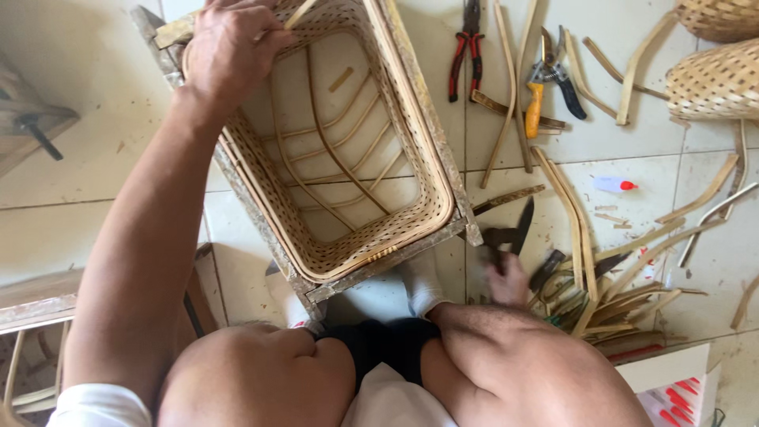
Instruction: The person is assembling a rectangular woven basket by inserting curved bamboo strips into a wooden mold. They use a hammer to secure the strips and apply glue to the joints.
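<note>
Both hands busy over a woven basket frame, seen from the head camera.

Left hand [229, 51] closes on the far rim of the rectangular bamboo basket [348, 229], pinching a thin bamboo strip [300, 12] there; the basket sits in a wooden frame [395, 257] between the knees. Right hand [506, 277], blurred, grips dark shears [510, 233] beside a pile of bamboo strips [609, 296] on the tiled floor [79, 158].

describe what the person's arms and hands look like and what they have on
Both arms are bare from shoulder to fingers: no gloves, watch, rings or bands show on the left hand or the right hand, which is blurred. A white short sleeve shows at the left shoulder. Lower down are black shorts and white socks.
</note>
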